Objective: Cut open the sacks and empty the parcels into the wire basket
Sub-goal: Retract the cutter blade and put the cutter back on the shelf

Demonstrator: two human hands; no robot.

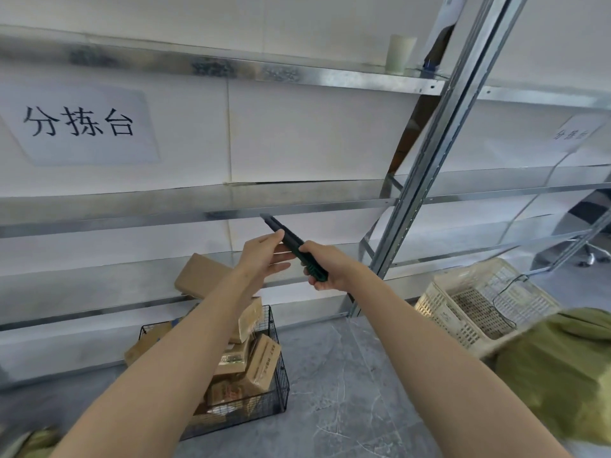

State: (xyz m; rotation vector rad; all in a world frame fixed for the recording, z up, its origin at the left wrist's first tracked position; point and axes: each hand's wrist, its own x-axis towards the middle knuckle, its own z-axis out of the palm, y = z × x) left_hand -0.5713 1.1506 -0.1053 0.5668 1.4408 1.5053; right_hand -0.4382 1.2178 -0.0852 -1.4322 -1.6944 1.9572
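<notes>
My right hand (325, 267) grips the green handle of a dark utility knife (291, 242), held up in front of the metal shelves with its tip pointing up and left. My left hand (266, 252) touches the knife's upper part, thumb on top and fingers stretched out beneath it. Below my left forearm stands the black wire basket (279, 371) on the floor, heaped with brown cardboard parcels (261, 361). A green sack (558, 368) lies at the right edge; a scrap of another green sack (36, 441) shows at the bottom left corner.
Galvanised metal shelves (231, 206) span the wall ahead, with an upright post (439, 153) right of the hands. A white plastic crate (476, 302) with a wire handle inside sits on the grey floor at the right. Paper signs hang on the wall.
</notes>
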